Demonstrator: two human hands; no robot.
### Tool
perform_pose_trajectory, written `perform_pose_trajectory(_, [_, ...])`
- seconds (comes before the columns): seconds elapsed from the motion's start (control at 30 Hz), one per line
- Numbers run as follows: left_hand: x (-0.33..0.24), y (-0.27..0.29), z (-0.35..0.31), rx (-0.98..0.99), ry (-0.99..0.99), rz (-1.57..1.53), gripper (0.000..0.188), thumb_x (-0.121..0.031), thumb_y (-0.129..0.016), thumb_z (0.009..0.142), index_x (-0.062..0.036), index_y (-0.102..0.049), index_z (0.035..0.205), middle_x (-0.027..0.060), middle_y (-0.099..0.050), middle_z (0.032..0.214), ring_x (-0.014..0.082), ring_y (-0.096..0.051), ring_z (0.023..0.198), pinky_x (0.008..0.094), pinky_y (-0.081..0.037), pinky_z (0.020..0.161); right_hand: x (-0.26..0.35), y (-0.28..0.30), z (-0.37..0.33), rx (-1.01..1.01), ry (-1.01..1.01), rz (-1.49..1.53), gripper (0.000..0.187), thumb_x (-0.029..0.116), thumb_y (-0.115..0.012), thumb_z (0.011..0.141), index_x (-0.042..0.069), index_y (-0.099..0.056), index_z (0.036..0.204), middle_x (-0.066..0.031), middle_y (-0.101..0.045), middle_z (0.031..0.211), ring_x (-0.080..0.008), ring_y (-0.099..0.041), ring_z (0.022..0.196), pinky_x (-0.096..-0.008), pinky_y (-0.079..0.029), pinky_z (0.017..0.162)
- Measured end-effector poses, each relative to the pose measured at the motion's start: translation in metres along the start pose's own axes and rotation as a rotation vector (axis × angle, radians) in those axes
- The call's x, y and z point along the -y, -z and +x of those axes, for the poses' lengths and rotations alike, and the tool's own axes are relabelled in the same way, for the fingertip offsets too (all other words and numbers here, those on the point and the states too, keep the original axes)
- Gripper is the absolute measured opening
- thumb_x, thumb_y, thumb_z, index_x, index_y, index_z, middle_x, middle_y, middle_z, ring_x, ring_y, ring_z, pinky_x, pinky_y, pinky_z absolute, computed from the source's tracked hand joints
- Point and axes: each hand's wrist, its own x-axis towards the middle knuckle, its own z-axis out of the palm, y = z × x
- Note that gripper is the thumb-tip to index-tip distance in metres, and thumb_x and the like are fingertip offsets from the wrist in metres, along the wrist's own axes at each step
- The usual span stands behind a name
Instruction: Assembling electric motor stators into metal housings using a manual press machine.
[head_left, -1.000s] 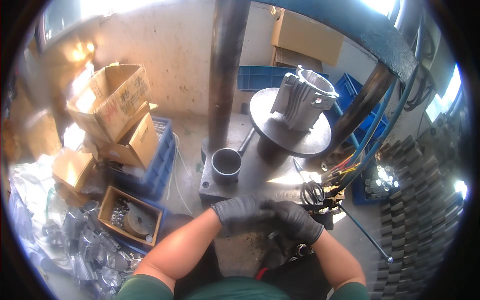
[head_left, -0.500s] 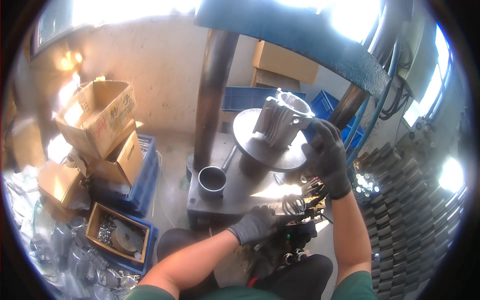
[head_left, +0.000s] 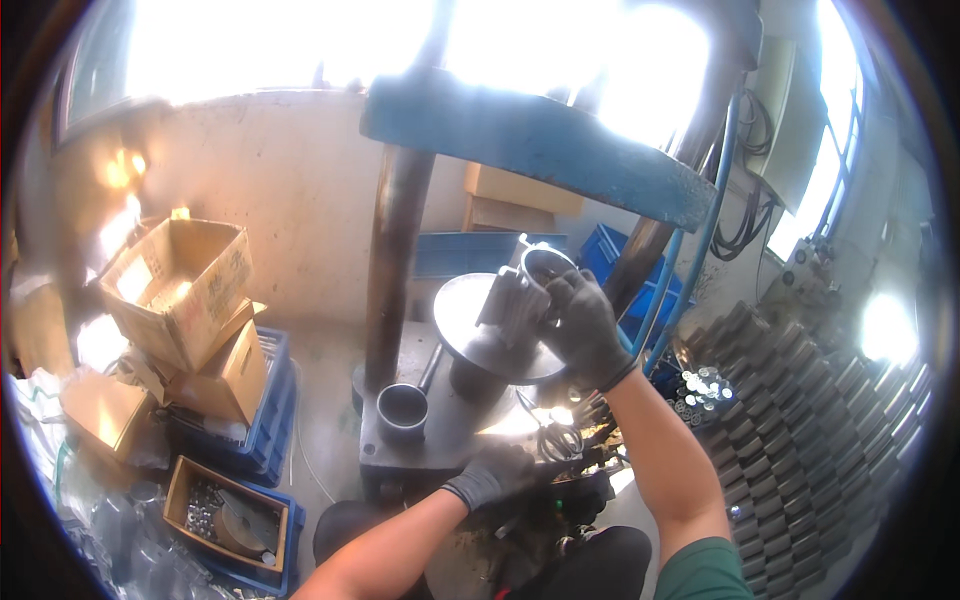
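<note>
1. The right hand [head_left: 583,328] has its fingers bent over the upper rim of a grey metal casting [head_left: 513,300], seemingly pinching the wall; its thumb is hidden.
2. Half a second ago this hand was raised beside the casting, fingers apart; now it touches it, so the work has passed from reaching to handling.
3. That one casting, hollow and ribbed, stands on one round metal plate [head_left: 458,315], raised above the table [head_left: 450,432].
4. The left hand [head_left: 497,473] stays low by the table's front edge; its fingers are out of sight, so whether it grips anything I cannot tell.
5. On the table, left of the plate, sits one open metal cylinder [head_left: 403,432] with one rod beside it; near the front right lies one coiled dark cable [head_left: 560,440].
6. Two steel columns show, the left column [head_left: 395,250] and the right column [head_left: 638,262], under one blue crossbeam [head_left: 530,140].
7. Farther left are three open cardboard boxes [head_left: 190,310], two stacked and one lower, and one wooden box [head_left: 180,490] of small metal parts, too many to count.
8. Far right, rows of stacked metal pieces [head_left: 790,440] also defy counting.
</note>
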Motion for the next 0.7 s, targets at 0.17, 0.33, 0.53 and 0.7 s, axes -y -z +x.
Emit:
perform_pose_trajectory(0.17, [0.003, -0.01, -0.001, -0.028, -0.02, 0.033, 0.043, -0.044, -0.068, 0.099, -0.0116, -0.074, 0.126, 0.0169, -0.07, 0.129, 0.0392, -0.064, 0.125, 0.0536, -0.049, 0.11, 0.028, 0.053, -0.059, -0.087, 0.08, -0.09, 0.033, 0.017, -0.085, 0.072, 0.008, -0.066, 0.097, -0.0119, -0.064, 0.094, -0.0375, -0.065, 0.088, -0.0524, -0.056, 0.085])
perform_pose_trajectory(0.33, [0.028, -0.05, -0.005, -0.418, -0.231, 0.001, 0.038, -0.039, -0.073, 0.094, -0.0137, -0.075, 0.121, 0.0178, -0.076, 0.109, 0.0387, -0.072, 0.105, 0.052, -0.057, 0.092, 0.07, 0.162, -0.128, 0.018, -0.055, 0.272, 0.046, 0.017, -0.094, 0.065, 0.007, -0.066, 0.101, -0.0128, -0.064, 0.092, -0.0374, -0.065, 0.081, -0.0485, -0.052, 0.074])
perform_pose_trajectory(0.53, [-0.01, -0.014, -0.03, -0.172, -0.187, -0.074, 0.024, -0.027, -0.077, 0.089, -0.0106, -0.078, 0.107, 0.0197, -0.076, 0.099, 0.0419, -0.072, 0.098, 0.052, -0.057, 0.089, 0.109, 0.274, -0.233, 0.228, -0.344, 0.281, 0.048, 0.017, -0.094, 0.067, 0.007, -0.068, 0.106, -0.0105, -0.064, 0.095, -0.0369, -0.065, 0.088, -0.048, -0.053, 0.078])
perform_pose_trajectory(0.7, [-0.021, -0.037, -0.036, -0.03, -0.167, -0.114, 0.025, -0.026, -0.081, 0.085, -0.0063, -0.079, 0.099, 0.019, -0.074, 0.107, 0.0396, -0.07, 0.107, 0.0498, -0.055, 0.096, 0.136, 0.337, -0.332, 0.237, -0.659, 0.181, 0.052, 0.017, -0.095, 0.067, 0.008, -0.069, 0.112, -0.0108, -0.064, 0.098, -0.0361, -0.065, 0.09, -0.048, -0.054, 0.083])
